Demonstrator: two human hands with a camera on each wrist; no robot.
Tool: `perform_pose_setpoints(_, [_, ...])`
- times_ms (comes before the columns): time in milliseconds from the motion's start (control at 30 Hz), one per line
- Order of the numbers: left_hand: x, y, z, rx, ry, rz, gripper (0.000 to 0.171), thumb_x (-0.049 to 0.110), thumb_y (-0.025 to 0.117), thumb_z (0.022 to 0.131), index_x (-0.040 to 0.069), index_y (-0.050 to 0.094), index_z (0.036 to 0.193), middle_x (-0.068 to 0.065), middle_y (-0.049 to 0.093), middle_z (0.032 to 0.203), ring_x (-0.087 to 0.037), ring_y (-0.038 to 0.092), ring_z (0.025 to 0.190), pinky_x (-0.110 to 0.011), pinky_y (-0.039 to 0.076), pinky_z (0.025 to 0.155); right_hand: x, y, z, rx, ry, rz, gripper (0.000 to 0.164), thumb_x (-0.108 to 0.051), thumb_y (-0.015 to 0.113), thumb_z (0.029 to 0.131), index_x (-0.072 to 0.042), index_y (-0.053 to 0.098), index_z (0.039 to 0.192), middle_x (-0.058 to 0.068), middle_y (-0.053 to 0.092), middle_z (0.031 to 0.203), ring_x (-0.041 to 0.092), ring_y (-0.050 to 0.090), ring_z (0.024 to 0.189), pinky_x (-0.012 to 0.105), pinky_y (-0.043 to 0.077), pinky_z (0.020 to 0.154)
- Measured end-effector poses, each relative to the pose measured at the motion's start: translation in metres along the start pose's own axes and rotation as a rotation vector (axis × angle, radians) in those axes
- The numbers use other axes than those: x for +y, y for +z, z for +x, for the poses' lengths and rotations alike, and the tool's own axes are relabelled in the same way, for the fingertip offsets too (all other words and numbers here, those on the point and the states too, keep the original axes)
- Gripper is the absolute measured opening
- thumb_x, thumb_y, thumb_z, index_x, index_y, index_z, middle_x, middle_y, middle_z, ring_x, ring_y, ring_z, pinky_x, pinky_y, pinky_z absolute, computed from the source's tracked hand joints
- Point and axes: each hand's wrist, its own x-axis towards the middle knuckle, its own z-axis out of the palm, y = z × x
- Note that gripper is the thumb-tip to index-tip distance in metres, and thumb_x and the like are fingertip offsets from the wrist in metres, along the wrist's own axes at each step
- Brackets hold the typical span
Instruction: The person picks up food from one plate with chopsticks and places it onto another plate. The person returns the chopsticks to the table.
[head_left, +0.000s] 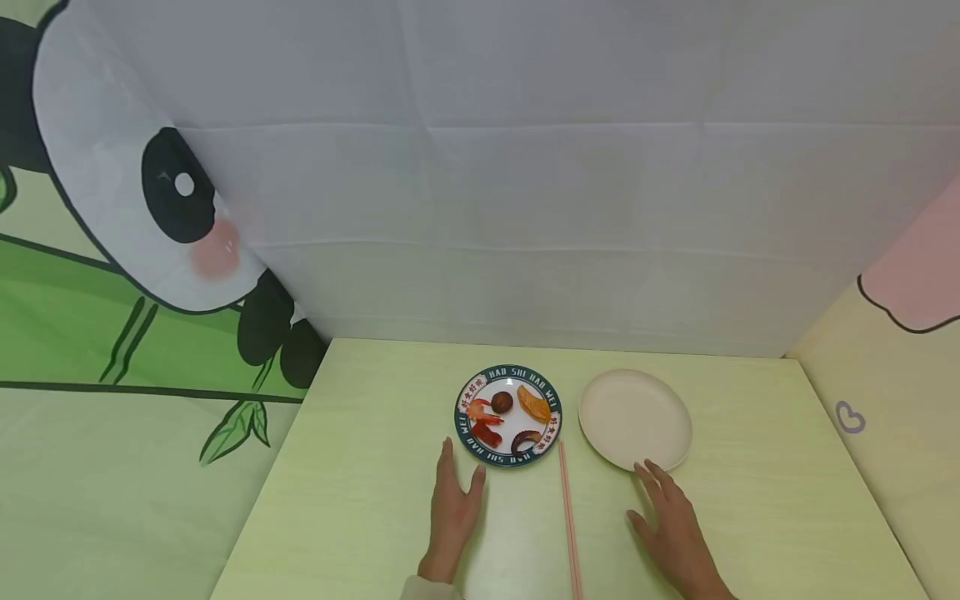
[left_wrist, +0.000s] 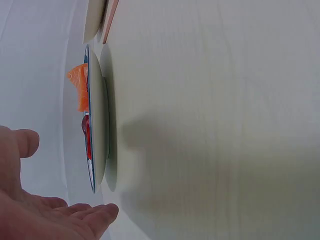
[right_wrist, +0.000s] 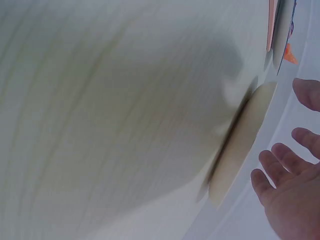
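Note:
My left hand (head_left: 453, 517) is near the lower left of a round plate (head_left: 508, 372) with a dark lettered rim, fingers extended and thumb spread, holding nothing. On this plate lie an orange salmon slice (head_left: 533, 404), a round brown piece (head_left: 502, 402), a shrimp-like piece (head_left: 477, 410), a dark red piece (head_left: 487, 434) and a curled octopus tentacle (head_left: 525, 440). My right hand (head_left: 670, 529) reaches toward the near edge of a plain beige plate (head_left: 635, 419), its fingers loosely spread and holding nothing. The right wrist view shows a gap between fingers and beige plate (right_wrist: 245, 140).
Between the hands, a pair of pink chopsticks (head_left: 569, 517) lies lengthwise on the pale yellow-green table (head_left: 345, 475). A grey-white cloth wall (head_left: 525, 183) rises behind the table. Printed cloths (head_left: 187, 350) hang at the sides.

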Motion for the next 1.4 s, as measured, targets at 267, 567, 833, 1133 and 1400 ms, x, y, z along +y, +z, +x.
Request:
perform_pose_setpoints(267, [0.005, 0.005, 0.0, 0.038, -0.047, -0.086, 0.077, 0.02, 0.071, 0.099, -0.004, 0.033, 0.161, -0.031, 0.038, 0.162, -0.051, 0.035, 0.151, -0.063, 0.03, 0.122, -0.012, 0.009, -0.001, -0.009, -0.051, 0.002, 0.078, 0.001, 0.09, 0.077, 0.001, 0.055, 0.147, 0.024, 0.054, 0.149, 0.049, 0.057, 0.129, 0.07, 0.049, 0.094])
perform_pose_setpoints(567, [0.011, 0.009, 0.001, 0.033, -0.097, -0.196, 0.075, 0.012, 0.07, 0.1, -0.007, 0.031, 0.161, -0.031, 0.033, 0.165, -0.055, 0.042, 0.145, -0.063, 0.044, 0.11, -0.023, 0.02, 0.0, -0.019, -0.114, 0.006, 0.077, 0.001, 0.092, 0.073, 0.001, 0.059, 0.143, 0.022, 0.058, 0.146, 0.044, 0.06, 0.129, 0.063, 0.052, 0.097])
perform_pose_setpoints(833, [0.007, 0.016, 0.004, 0.059, -0.111, -0.299, 0.076, 0.007, 0.071, 0.097, -0.008, 0.031, 0.16, -0.034, 0.034, 0.163, -0.057, 0.041, 0.144, -0.064, 0.044, 0.111, -0.031, 0.028, 0.001, -0.085, -0.092, 0.007, 0.073, -0.001, 0.089, 0.078, -0.003, 0.06, 0.144, 0.018, 0.057, 0.15, 0.041, 0.059, 0.133, 0.06, 0.051, 0.101])
perform_pose_setpoints(1133, [0.005, 0.02, 0.009, 0.093, -0.135, -0.404, 0.076, 0.001, 0.073, 0.094, -0.01, 0.033, 0.158, -0.036, 0.039, 0.159, -0.056, 0.047, 0.14, -0.061, 0.046, 0.11, -0.039, 0.034, 0.001, -0.108, -0.112, 0.013, 0.072, 0.0, 0.089, 0.077, -0.004, 0.062, 0.143, 0.016, 0.059, 0.149, 0.039, 0.059, 0.133, 0.057, 0.051, 0.103])
perform_pose_setpoints(1400, [0.013, 0.023, 0.013, 0.121, -0.173, -0.466, 0.073, -0.005, 0.071, 0.092, -0.008, 0.038, 0.157, -0.035, 0.042, 0.157, -0.054, 0.054, 0.135, -0.058, 0.051, 0.106, -0.044, 0.04, 0.003, -0.147, -0.128, 0.012, 0.072, 0.001, 0.088, 0.078, -0.006, 0.061, 0.144, 0.012, 0.06, 0.148, 0.035, 0.06, 0.132, 0.054, 0.052, 0.104])
